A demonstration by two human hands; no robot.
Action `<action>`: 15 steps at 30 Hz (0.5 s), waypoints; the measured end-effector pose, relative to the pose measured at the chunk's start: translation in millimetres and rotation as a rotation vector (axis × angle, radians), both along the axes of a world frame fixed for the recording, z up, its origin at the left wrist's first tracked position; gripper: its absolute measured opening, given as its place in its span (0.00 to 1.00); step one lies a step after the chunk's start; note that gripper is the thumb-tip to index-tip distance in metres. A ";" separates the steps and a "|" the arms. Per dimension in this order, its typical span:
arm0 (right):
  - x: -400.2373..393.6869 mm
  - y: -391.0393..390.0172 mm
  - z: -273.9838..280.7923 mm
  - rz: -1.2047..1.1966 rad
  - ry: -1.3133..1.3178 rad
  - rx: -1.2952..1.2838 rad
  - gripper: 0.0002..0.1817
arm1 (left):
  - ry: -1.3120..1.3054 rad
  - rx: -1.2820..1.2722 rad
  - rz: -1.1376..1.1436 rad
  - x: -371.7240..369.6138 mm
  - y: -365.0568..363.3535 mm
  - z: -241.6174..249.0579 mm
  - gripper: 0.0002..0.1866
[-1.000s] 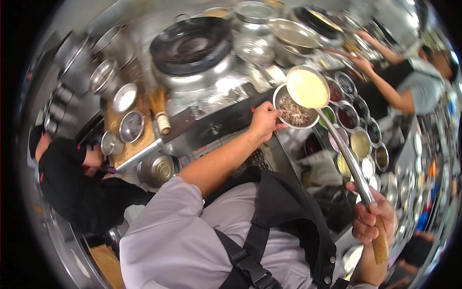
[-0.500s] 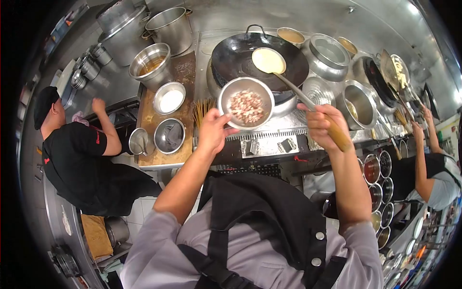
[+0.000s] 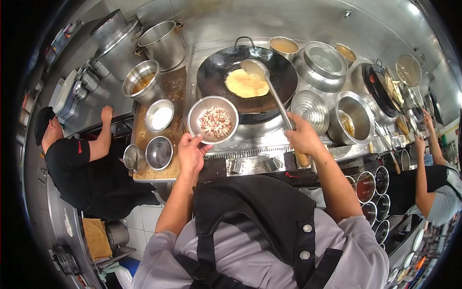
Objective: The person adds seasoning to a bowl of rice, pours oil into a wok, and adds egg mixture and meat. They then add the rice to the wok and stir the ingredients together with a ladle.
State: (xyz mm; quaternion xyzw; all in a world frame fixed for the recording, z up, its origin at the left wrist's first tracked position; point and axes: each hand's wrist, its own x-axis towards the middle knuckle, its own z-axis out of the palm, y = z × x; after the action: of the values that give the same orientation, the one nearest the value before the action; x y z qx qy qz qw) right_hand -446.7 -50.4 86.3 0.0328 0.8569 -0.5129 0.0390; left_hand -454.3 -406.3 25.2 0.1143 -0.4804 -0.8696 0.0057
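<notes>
My left hand [image 3: 193,153] grips the near rim of a metal bowl [image 3: 194,119] that holds small pink and white chopped pieces [image 3: 216,121]. The bowl is held up just left of and nearer than the black wok [image 3: 211,72]. Closed round the wooden handle of a long ladle [image 3: 276,94] is my right hand [image 3: 304,137]. The ladle's head is tipped over in the wok, at the top right edge of a yellow egg-like layer [image 3: 246,84] spread on the wok's bottom.
Left of the wok, a wooden board [image 3: 142,169] bears metal bowls, one with white contents [image 3: 160,115]. A perforated strainer [image 3: 310,111] and a deep pot [image 3: 352,118] stand to the right. One person [image 3: 79,164] is at far left, another [image 3: 428,183] at far right.
The ladle, full of yellow liquid before, is now tipped, and a yellow layer lies in the wok. My left hand and the bowl appear lower and further left in view.
</notes>
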 end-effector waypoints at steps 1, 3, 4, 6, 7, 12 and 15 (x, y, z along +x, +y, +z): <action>4.9 -1.7 6.9 -0.020 -0.121 -0.185 0.31 | -0.004 0.003 0.004 -4.8 4.8 -1.0 0.08; -8.7 4.6 6.9 -0.019 -0.167 -0.230 0.32 | -0.012 0.007 -0.020 -13.7 12.7 -2.7 0.08; -18.3 6.6 -1.0 -0.028 -0.158 -0.193 0.32 | 0.000 0.006 -0.001 -18.5 15.0 -3.8 0.07; -20.5 1.7 -16.8 -0.056 -0.109 -0.015 0.32 | 0.024 -0.012 0.026 -28.4 15.6 -8.0 0.05; -19.4 1.6 -37.8 -0.027 0.061 0.316 0.33 | 0.056 -0.017 0.015 -35.4 10.2 -20.8 0.05; 47.3 18.8 -25.6 -0.003 -0.248 -0.662 0.27 | 0.048 -0.092 -0.032 -45.7 2.6 -35.6 0.09; 115.3 52.6 -96.6 0.233 -0.573 -1.231 0.30 | 0.067 -0.039 -0.117 -55.8 -7.7 -45.0 0.09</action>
State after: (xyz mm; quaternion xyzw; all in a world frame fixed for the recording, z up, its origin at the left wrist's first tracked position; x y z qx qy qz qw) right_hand -331.4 2.3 -10.3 0.0465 0.3632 -0.8699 0.3305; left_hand -510.1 -414.0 -19.8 0.0567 -0.5027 -0.8622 -0.0268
